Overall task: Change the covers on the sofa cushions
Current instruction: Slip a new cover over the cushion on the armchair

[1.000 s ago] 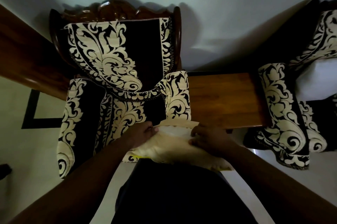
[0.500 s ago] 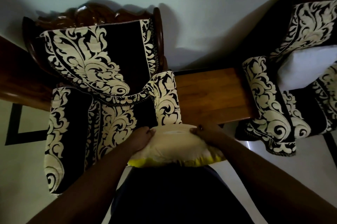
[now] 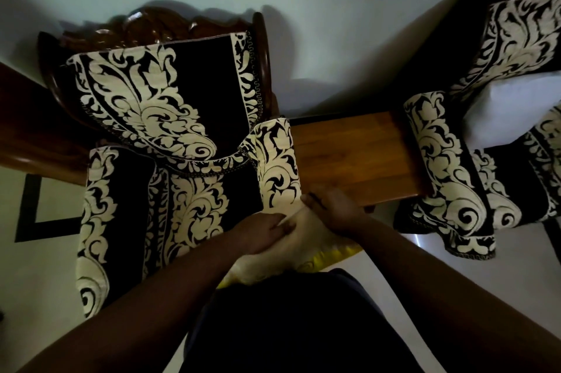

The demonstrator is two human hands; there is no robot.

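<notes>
A cream cushion with a yellow edge (image 3: 306, 246) is pressed against my body, just in front of the armchair's right armrest. My left hand (image 3: 262, 231) lies on its left top with the fingers curled into the fabric at the opening. My right hand (image 3: 332, 210) grips the cushion's far right top edge. Much of the cushion is hidden under my hands and dark clothing.
A carved wooden armchair (image 3: 170, 135) in black-and-cream patterned covers stands ahead on the left. A low wooden table (image 3: 349, 157) sits between it and a second covered sofa (image 3: 449, 172) at the right, where a white cushion (image 3: 516, 108) lies. Pale floor around.
Both hands have drawn closer together at the cushion's top. The cushion has dropped lower against my body, so less of it shows.
</notes>
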